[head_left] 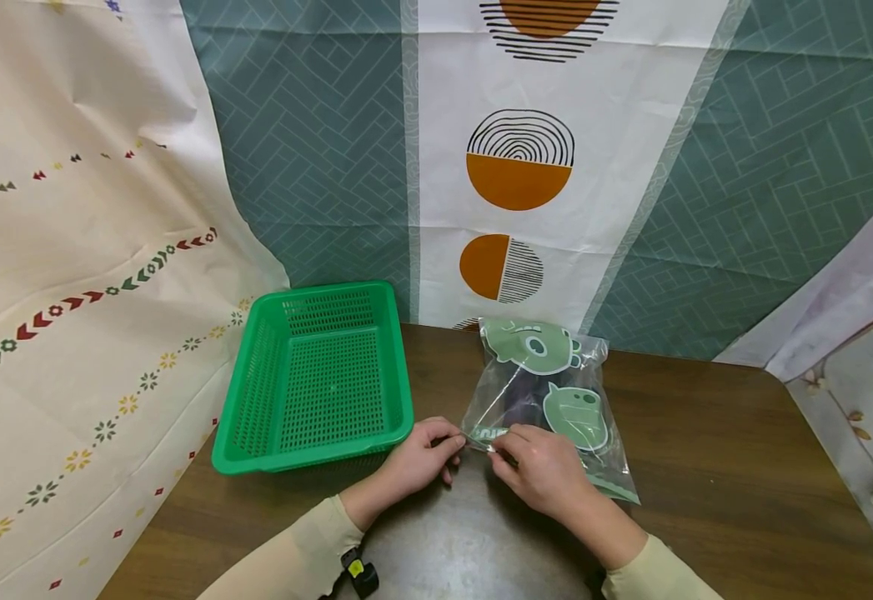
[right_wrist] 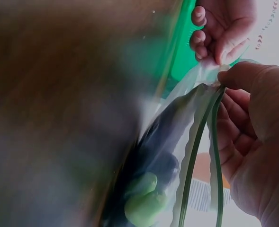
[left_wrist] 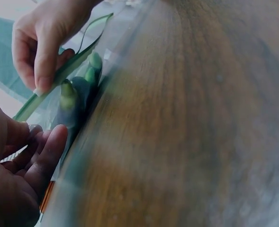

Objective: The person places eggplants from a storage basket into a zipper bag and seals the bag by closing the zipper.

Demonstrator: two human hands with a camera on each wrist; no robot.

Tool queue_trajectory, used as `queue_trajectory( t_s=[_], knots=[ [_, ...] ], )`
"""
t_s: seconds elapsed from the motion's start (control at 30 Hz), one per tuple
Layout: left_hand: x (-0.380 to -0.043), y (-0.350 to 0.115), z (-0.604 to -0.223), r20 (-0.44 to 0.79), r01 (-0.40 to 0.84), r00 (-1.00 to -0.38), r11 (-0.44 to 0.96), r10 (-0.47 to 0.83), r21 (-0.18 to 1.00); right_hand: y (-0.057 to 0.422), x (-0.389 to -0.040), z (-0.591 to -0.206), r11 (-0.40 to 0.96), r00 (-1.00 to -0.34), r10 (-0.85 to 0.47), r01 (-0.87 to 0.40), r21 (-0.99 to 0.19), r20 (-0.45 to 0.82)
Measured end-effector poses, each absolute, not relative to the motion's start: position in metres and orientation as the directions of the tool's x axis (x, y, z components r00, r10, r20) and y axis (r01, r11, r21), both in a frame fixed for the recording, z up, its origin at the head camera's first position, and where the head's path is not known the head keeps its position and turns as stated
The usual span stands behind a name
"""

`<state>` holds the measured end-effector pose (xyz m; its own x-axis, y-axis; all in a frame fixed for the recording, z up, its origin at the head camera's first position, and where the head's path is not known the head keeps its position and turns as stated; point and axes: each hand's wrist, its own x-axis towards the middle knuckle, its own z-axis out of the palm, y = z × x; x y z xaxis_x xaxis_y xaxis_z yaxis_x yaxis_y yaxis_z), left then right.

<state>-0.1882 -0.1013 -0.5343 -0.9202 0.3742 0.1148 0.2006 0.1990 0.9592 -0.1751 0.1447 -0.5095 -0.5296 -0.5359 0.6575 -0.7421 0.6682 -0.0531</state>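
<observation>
A clear zip bag [head_left: 511, 392] printed with green cartoon figures lies on the table, its mouth toward me. My left hand [head_left: 421, 458] pinches the left end of the mouth between thumb and fingers. Close beside it, my right hand [head_left: 544, 471] pinches the green zip strip [left_wrist: 63, 73] near that same end. Farther right, the two green-edged lips [right_wrist: 191, 170] stand apart in the right wrist view. Inside the bag are dark purple things with green ends [left_wrist: 68, 97], resembling eggplants; the prints and hands partly hide them.
Left of the bag stands a green plastic basket [head_left: 403, 367] with slotted walls and nothing in it. The brown wooden table [head_left: 706, 450] meets a patterned cloth [head_left: 316, 150] at the back. Another cloth hangs on the left side.
</observation>
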Motion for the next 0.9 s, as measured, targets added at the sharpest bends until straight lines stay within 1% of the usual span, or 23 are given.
queue_trajectory(
  t_s=[0.23, 0.63, 0.9],
  knots=[
    [-0.189, -0.102, -0.536, 0.114, 0.2, -0.924, 0.205, 0.365, 0.958, 0.147, -0.173, -0.507, 0.673, -0.555, -0.539, -0.736, -0.071, 0.633],
    [-0.188, -0.102, -0.535, 0.105, 0.179, -0.926, 0.178, 0.363, 0.968, 0.155, -0.172, -0.509, 0.656, -0.522, -0.545, -0.753, -0.055, 0.656],
    [-0.189, -0.101, -0.534, 0.091, 0.169, -0.926, 0.188, 0.367, 0.967, 0.159, -0.17, -0.508, 0.66, -0.529, -0.544, -0.749, -0.057, 0.651]
  ],
)
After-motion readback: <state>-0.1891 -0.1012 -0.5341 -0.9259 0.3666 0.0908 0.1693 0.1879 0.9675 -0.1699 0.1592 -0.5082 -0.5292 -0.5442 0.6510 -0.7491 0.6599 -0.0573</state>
